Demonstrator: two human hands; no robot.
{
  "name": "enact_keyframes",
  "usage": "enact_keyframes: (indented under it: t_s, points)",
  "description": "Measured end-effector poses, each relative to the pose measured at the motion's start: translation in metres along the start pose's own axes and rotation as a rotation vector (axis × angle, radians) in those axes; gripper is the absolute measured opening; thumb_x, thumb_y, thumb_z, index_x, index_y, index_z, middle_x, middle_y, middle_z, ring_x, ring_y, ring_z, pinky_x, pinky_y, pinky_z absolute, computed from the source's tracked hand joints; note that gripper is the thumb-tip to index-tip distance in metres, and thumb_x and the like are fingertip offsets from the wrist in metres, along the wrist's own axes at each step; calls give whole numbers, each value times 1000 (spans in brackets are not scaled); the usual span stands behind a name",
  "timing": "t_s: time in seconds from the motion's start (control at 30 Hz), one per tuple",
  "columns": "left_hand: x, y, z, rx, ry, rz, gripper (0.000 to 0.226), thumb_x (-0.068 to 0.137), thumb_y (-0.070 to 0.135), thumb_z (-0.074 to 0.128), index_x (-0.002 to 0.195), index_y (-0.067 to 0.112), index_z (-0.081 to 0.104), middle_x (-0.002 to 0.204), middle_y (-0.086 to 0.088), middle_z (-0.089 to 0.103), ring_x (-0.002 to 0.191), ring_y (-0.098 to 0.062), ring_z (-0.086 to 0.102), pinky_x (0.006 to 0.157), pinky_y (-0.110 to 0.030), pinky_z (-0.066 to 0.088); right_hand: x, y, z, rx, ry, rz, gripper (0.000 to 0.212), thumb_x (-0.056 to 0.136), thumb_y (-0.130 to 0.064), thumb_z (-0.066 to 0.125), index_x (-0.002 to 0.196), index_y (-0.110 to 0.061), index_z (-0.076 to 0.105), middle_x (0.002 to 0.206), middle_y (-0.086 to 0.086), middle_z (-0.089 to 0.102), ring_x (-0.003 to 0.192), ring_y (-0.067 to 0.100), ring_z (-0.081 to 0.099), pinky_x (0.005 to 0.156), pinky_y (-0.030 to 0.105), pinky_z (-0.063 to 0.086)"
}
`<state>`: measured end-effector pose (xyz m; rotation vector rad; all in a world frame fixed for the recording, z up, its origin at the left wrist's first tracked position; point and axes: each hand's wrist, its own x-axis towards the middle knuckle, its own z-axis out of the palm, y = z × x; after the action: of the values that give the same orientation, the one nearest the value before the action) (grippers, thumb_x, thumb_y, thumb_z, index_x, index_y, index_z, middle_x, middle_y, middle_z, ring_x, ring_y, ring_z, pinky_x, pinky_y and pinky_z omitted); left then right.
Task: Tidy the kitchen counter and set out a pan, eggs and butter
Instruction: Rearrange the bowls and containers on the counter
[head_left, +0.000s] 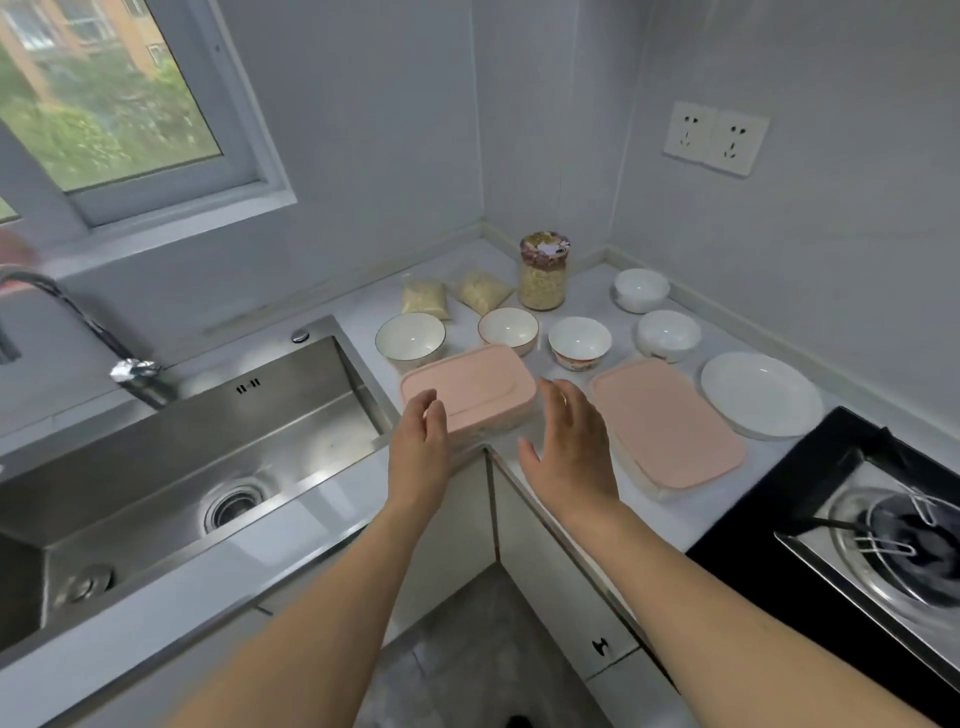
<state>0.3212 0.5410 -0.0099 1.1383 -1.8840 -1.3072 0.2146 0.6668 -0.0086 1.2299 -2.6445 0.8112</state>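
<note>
A pink-lidded clear container (470, 387) stands at the inner corner of the white counter (587, 291). My left hand (422, 444) is at its near left side and my right hand (569, 441) at its near right side, both with relaxed fingers, holding nothing. Whether either hand touches the box cannot be told. A second, larger pink-lidded container (667, 421) lies to the right. No pan, eggs or butter are visible.
Behind the containers stand several bowls (410, 338), a white plate (761, 392), two bags of grain (425, 299) and a jar of grain (543, 270). A steel sink (171, 467) with faucet (78, 322) lies left, a gas hob (883, 530) right.
</note>
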Motion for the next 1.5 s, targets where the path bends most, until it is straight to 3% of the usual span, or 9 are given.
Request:
enact_keyframes:
  t_s: [0.17, 0.3, 0.43, 0.63, 0.9, 1.13, 1.5]
  points:
    - [35, 4, 10, -28, -45, 40, 32, 102, 30, 39, 127, 20, 55, 123, 2, 60, 113, -16, 54, 97, -32, 43, 30, 4, 9, -23, 10, 20, 68, 81, -22, 69, 140, -10, 37, 140, 12, 39, 127, 29, 41, 106, 38, 35]
    - [72, 8, 15, -19, -82, 36, 35, 102, 29, 39, 134, 19, 53, 127, 5, 57, 120, -13, 50, 101, -30, 39, 55, 2, 23, -34, 29, 36, 68, 78, -19, 72, 137, -8, 41, 137, 14, 44, 125, 31, 44, 105, 39, 37]
    - [120, 4, 20, 42, -126, 29, 38, 102, 36, 37, 136, 24, 50, 128, 7, 57, 126, -16, 46, 108, -39, 37, 95, 6, 37, -49, 41, 93, 68, 78, -20, 70, 138, -5, 42, 137, 16, 45, 126, 33, 44, 105, 43, 38]
    - [201, 14, 23, 22, -168, 66, 38, 103, 31, 40, 136, 17, 51, 134, 3, 56, 120, -13, 51, 101, -29, 39, 158, 7, 63, -59, 23, 161, 65, 75, -20, 71, 133, -4, 48, 129, 14, 49, 114, 36, 52, 96, 45, 45]
    - [289, 5, 22, 72, -170, 32, 38, 102, 29, 40, 139, 23, 47, 129, 11, 54, 107, 0, 47, 88, -17, 31, 227, -3, 110, -65, -54, 224, 68, 78, -24, 68, 139, -11, 41, 137, 9, 41, 115, 33, 49, 101, 42, 40]
    - [354, -5, 37, 88, -227, 62, 40, 100, 30, 42, 140, 22, 46, 138, 3, 52, 123, -13, 51, 105, -37, 42, 276, 4, 131, -78, -124, 313, 69, 82, -27, 64, 144, -13, 36, 145, 9, 34, 125, 34, 42, 107, 42, 35]
    - [389, -14, 60, 146, -309, 95, 40, 100, 30, 43, 139, 22, 45, 138, 1, 50, 122, -13, 50, 102, -36, 44, 307, 12, 157, -92, -179, 365, 67, 83, -30, 62, 143, -12, 37, 146, 11, 34, 124, 36, 42, 107, 42, 33]
